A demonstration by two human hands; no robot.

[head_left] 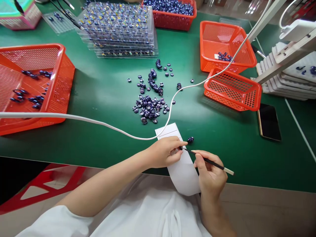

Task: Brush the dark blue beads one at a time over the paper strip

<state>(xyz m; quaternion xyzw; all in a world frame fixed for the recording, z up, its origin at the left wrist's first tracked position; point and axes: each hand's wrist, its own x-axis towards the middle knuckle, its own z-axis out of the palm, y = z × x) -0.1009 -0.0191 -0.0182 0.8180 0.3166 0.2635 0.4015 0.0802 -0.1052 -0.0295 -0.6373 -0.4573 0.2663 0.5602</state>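
Note:
My left hand [166, 152] is closed over a white paper sheet [182, 176], its thumb and fingertips pinching a small dark bead-like piece [181, 148]. From the right, my right hand [211, 171] grips a slim black pen-like tool [209, 161] with a pale rear end. The fine tip of this tool meets the small piece at my left fingertips. Just beyond the fingers lies a shiny dark blue bead cluster [190, 140]. The paper hangs over the table's front edge. A heap of shiny dark blue beads [149, 107] lies farther back.
A white cable [111, 126] crosses above the green table [103, 89]. Orange baskets stand left [66, 85] and right [232, 89], with another orange basket [204, 42] behind. Stacked clear trays [125, 42] and a red bead basket [172, 23] are at the back. A phone [269, 121] lies right.

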